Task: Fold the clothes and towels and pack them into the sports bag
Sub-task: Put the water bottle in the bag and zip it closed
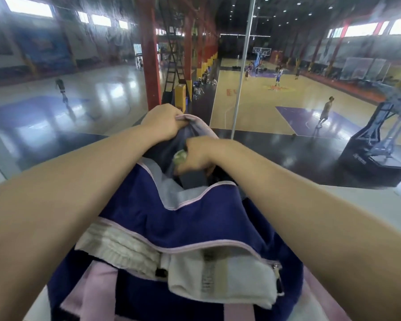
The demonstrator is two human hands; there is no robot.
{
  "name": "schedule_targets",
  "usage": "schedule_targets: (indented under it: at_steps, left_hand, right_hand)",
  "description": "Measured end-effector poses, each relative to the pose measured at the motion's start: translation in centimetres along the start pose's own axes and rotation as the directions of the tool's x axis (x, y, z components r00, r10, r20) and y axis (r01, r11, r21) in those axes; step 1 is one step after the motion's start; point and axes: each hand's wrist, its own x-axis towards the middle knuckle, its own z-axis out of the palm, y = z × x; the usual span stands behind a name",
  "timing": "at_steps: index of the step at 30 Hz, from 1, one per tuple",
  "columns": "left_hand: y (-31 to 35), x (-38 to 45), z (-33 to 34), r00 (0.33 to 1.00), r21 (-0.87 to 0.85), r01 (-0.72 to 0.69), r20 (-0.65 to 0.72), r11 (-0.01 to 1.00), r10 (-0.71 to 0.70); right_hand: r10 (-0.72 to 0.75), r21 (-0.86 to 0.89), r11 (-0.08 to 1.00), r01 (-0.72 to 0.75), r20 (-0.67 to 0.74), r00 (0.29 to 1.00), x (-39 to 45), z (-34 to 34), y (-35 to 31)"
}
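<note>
Looking past your arms, a glass wall shows 2 courts, a red post & a hoop stand. Your forearms cover both sides of the sports bag. It's just below you, long way pointing straight ahead. 1 bag, 2 open zips. White towels poke out the near one. Left hand pinches the far rim up. Right hand is curled round smth green in the far opening.

dim hall, window glare on floor, blurred, warped edges.
</note>
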Motion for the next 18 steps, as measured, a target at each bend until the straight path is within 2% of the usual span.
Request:
schedule_targets:
  at_steps: [2,4,5,7,9,10,13,14,18]
  left_hand:
    - [-0.1,0.2,0.4,1.000,-0.018,0.004,-0.004,1.000,-0.004]
    - [-0.5,0.1,-0.2,0.999,-0.033,0.016,-0.030,0.999,-0.017]
    - [-0.9,-0.1,-0.6,0.999,-0.033,0.023,-0.043,0.999,-0.024]
    - [-1.6,-0.6,-1.2,0.997,-0.015,0.022,-0.074,1.000,-0.023]
    - [-1.9,-1.4,-1.2,0.995,0.022,0.034,-0.090,0.999,-0.032]
    - [-1.8,-1.6,-1.0,0.995,0.035,0.049,-0.091,0.998,-0.045]
    - [-1.6,-1.4,-0.1,0.996,0.029,0.068,-0.059,0.997,-0.066]
    - [-1.5,-1.4,0.2,0.997,0.037,0.064,-0.036,0.997,-0.062]
    - [-1.2,-2.9,0.1,1.000,0.101,0.006,0.018,0.995,-0.008]
  right_hand:
    - [-0.142,-0.014,0.990,0.142,-0.016,0.990,0.0,1.3,-0.6]
    - [-0.228,0.061,0.971,0.232,-0.059,0.972,-0.2,1.9,0.0]
    - [-0.205,0.116,0.969,0.219,-0.120,0.971,-0.3,1.9,0.8]
    - [-0.007,0.231,0.971,0.063,-0.236,0.972,-0.2,2.0,2.8]
    - [0.139,0.227,0.970,-0.085,-0.232,0.963,-0.4,2.3,4.1]
    - [0.108,0.164,0.984,-0.074,-0.208,0.972,-0.7,2.4,4.1]
    - [-0.122,0.038,0.991,0.128,-0.129,0.984,-1.2,2.5,2.3]
    - [-0.142,0.025,0.989,0.146,-0.123,0.982,-1.0,2.7,1.7]
    - [0.032,0.049,0.998,-0.025,-0.160,0.987,0.8,3.3,0.8]
